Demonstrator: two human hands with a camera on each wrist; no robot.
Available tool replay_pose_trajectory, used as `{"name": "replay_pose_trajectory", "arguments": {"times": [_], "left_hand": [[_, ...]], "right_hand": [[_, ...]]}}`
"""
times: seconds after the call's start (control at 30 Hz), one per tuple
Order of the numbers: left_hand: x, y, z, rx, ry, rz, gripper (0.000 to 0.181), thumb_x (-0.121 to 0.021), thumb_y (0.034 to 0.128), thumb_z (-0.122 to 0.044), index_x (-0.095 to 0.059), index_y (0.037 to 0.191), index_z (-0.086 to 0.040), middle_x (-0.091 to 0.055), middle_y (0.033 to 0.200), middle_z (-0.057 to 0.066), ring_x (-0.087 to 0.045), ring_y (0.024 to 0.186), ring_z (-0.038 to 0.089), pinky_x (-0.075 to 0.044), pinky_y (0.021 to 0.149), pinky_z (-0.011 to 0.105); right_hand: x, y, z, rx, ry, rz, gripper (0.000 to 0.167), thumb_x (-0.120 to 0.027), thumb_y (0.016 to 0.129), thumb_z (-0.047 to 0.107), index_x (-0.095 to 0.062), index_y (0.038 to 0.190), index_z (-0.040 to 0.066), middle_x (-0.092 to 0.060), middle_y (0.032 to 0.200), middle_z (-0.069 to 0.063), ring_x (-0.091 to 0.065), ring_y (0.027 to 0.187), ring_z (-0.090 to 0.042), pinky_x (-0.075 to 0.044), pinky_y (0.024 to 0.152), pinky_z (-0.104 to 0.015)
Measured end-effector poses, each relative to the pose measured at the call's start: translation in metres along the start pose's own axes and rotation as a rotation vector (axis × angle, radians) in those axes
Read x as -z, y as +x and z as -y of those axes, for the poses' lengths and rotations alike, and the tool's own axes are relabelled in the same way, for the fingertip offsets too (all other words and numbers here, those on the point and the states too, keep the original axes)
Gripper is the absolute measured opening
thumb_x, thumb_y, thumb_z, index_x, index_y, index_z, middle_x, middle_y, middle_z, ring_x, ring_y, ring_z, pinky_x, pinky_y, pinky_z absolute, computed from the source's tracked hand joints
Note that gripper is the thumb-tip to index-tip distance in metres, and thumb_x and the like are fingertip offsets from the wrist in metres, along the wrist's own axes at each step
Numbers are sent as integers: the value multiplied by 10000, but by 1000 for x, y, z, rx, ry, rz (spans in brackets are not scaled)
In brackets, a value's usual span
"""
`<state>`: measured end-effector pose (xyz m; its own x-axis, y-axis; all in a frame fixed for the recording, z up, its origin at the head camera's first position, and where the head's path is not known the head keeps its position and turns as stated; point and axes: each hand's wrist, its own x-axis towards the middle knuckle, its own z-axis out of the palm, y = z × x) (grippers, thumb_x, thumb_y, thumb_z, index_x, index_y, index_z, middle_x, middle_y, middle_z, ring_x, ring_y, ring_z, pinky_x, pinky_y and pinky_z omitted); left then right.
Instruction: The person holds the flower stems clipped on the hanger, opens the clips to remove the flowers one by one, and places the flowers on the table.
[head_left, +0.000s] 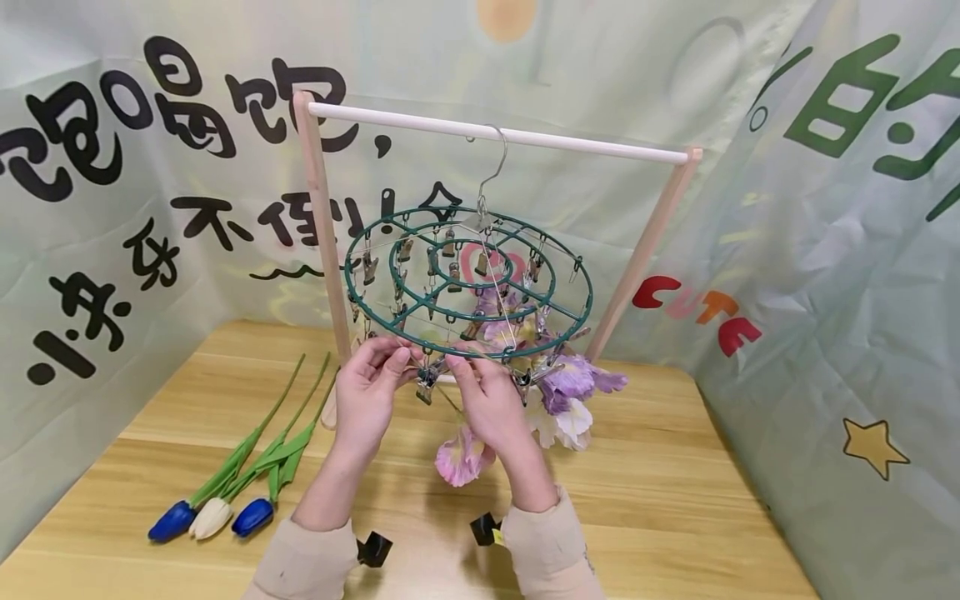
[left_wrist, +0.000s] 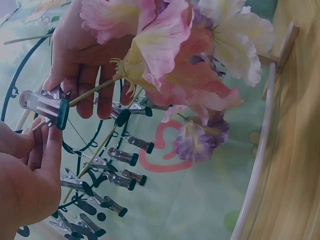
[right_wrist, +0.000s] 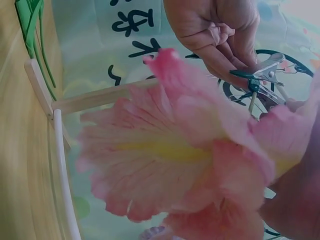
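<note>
A round green hanger (head_left: 480,315) with many metal clips hangs by its hook. At its front edge a pink flower (head_left: 459,457) dangles, its stem (left_wrist: 92,92) running up to a clip (left_wrist: 46,107). My left hand (head_left: 367,396) pinches the stem's end beside that clip between thumb and finger. My right hand (head_left: 491,404) is at the clip's other side, thumb and a fingertip gripping it, the other fingers stretched out behind the stem in the left wrist view. In the right wrist view pink petals (right_wrist: 165,150) hide much of the right hand (right_wrist: 295,200).
A wooden stand with a white bar (head_left: 585,145) carries the hanger. Purple flowers (head_left: 573,379) and a white one (head_left: 564,423) hang at its right. Blue tulips (head_left: 172,522) and a white tulip (head_left: 211,518) lie on the table (head_left: 660,508) at left. Printed cloth surrounds the table.
</note>
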<state>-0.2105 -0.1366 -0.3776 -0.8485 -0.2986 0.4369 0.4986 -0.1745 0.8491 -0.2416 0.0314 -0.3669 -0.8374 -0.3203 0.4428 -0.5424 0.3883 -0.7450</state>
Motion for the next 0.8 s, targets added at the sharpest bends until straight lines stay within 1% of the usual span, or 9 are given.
{"name": "replay_pose_trajectory", "arguments": {"times": [0.1,0.2,0.33,0.47,0.57,0.67,0.73,0.8], "left_hand": [[0,0,-1,-1,-3,0,163,-596,1026,34,-582,1123,163,-727,999,119,-726,947,180,-641,848,308],[0,0,-1,-3,-7,0,150,-599,1026,32,-592,1113,153,-713,1017,193,-727,955,210,-643,850,317],[0,0,-1,-3,-1,0,144,-601,1028,25,-595,1110,143,-706,1024,215,-725,959,211,-642,853,316],[0,0,0,-2,4,0,146,-601,1028,24,-593,1112,143,-711,1017,181,-723,958,204,-642,856,319],[0,0,0,-2,9,-2,140,-598,1027,30,-592,1112,142,-724,987,82,-722,951,176,-642,858,320],[0,0,-1,-2,12,-4,137,-594,1027,37,-589,1112,145,-723,960,1,-721,940,146,-641,860,322],[0,0,-1,0,13,-5,138,-592,1028,38,-587,1113,146,-722,955,-10,-720,935,134,-642,859,323],[0,0,-1,6,15,-6,141,-592,1030,32,-588,1117,143,-722,959,-9,-721,942,151,-641,863,326]], "right_hand": [[-1,0,0,2,9,-15,485,-433,1116,463,-673,1315,92,-724,1183,-126,-685,1080,-299,-580,864,-503],[-3,0,1,1,11,-30,455,-455,1116,429,-675,1317,85,-724,1191,-130,-687,1074,-305,-581,866,-509],[-4,-1,2,-13,7,-47,426,-474,1113,409,-677,1324,100,-725,1211,-123,-688,1075,-307,-583,863,-516],[-5,-2,3,-21,3,-72,407,-495,1106,397,-684,1317,104,-725,1233,-120,-692,1079,-313,-583,868,-527],[-7,-2,4,-26,-2,-98,395,-516,1100,383,-694,1301,93,-728,1235,-124,-701,1045,-315,-587,857,-528],[-8,-3,5,-33,-7,-125,382,-535,1094,371,-704,1284,86,-736,1210,-130,-703,965,-308,-591,814,-514],[-9,-4,5,-36,-15,-140,374,-541,1091,375,-713,1273,97,-741,1197,-127,-704,953,-302,-592,804,-510],[-10,-4,5,-41,-22,-152,372,-542,1089,383,-716,1271,109,-746,1175,-130,-706,933,-298,-592,782,-506]]}}
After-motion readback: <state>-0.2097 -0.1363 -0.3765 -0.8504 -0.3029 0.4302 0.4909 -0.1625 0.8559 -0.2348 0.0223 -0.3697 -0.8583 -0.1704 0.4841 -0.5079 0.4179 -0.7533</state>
